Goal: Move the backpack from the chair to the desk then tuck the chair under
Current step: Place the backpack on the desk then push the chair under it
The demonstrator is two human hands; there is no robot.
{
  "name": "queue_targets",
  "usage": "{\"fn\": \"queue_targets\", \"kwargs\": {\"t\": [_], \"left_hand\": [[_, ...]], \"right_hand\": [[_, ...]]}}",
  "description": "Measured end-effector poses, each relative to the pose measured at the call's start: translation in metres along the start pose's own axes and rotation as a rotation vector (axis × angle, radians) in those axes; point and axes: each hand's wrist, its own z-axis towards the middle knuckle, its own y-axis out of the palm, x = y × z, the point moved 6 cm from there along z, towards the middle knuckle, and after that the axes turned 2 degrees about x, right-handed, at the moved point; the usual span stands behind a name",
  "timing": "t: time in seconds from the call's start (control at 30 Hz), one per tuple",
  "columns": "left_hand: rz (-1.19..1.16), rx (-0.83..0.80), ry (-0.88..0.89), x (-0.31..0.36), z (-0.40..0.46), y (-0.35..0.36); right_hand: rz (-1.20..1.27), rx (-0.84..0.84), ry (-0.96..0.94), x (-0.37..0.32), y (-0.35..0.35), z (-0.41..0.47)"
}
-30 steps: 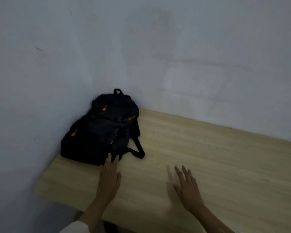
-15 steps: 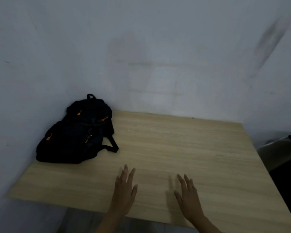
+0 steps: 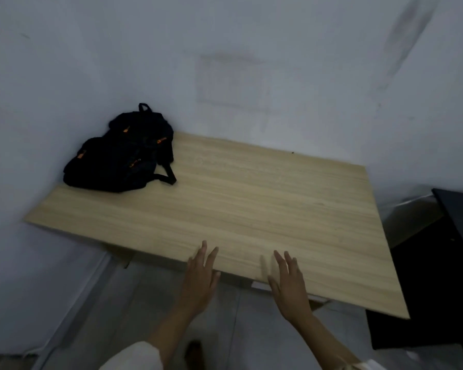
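Note:
A black backpack (image 3: 120, 156) with small orange zipper pulls lies on the far left corner of the light wooden desk (image 3: 251, 209), against the wall. My left hand (image 3: 201, 279) and my right hand (image 3: 288, 287) hover over the desk's near edge with fingers spread and nothing in them, well apart from the backpack. A black chair (image 3: 444, 263) stands to the right of the desk; only part of it shows.
White walls close the desk in at the back and on the left. A grey tiled floor (image 3: 118, 316) runs below the near edge. A small dark object (image 3: 194, 353) lies on the floor near my left forearm.
Both hands have drawn back from the backpack toward the desk's near edge. The view has pulled back and swung right, so the black chair at the right shows.

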Motion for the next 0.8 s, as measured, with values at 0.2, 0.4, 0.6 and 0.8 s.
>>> {"fn": "queue_targets", "kwargs": {"t": [0.2, 0.4, 0.6, 0.8], "left_hand": [[0.007, 0.038, -0.090, 0.064, -0.092, 0.029], [0.012, 0.055, -0.146, 0.105, -0.183, 0.052], [0.054, 0.104, -0.193, 0.098, -0.250, 0.036], [0.083, 0.154, -0.274, 0.072, -0.309, 0.015]], "right_hand": [[0.028, -0.018, -0.110, 0.045, -0.032, -0.071], [-0.006, -0.030, -0.166, 0.072, -0.051, -0.143], [0.045, -0.048, -0.241, 0.053, -0.046, -0.186], [0.085, -0.118, -0.274, 0.025, -0.016, -0.233]]}}
